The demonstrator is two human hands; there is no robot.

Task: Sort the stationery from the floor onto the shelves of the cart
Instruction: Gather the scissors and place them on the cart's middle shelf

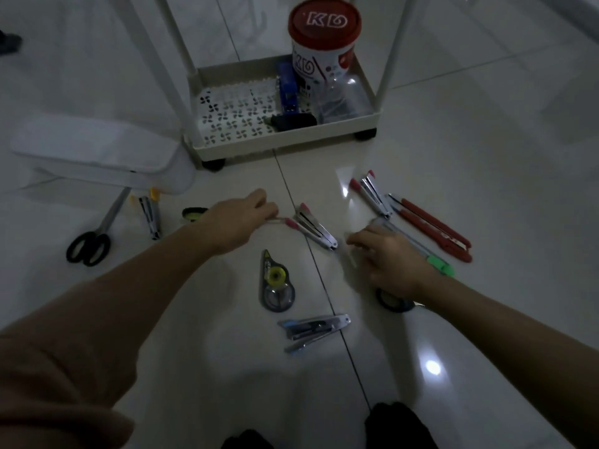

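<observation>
**Both hands down among the staple removers**

Glossy white tile, dimly lit, carries the scatter of stationery, with the cart's bottom shelf (285, 142) just ahead; it already holds a red-lidded tub (324, 43), a blue stapler (287, 89) and a black item I can't identify.

I see the left hand (240, 225) reaching forward with its fingers curled together on one pink-tipped handle of a staple remover (312, 226) that lies across the tile seam, probably the start of a pickup. My right hand (385, 260) rests knuckles-up over a clear pen with a green cap (437, 265); whether those fingers grip it I cannot tell, they're blurred and turned away.

Another pink-tipped remover (372, 196) and red utility knives (434, 230) lie beyond it. Nearer me are a correction-tape dispenser (275, 281) and a blue stapler on the floor (316, 330) (like goes with like, so I'd guess the removers travel together). Scissors (94, 236) wait far left.
</observation>
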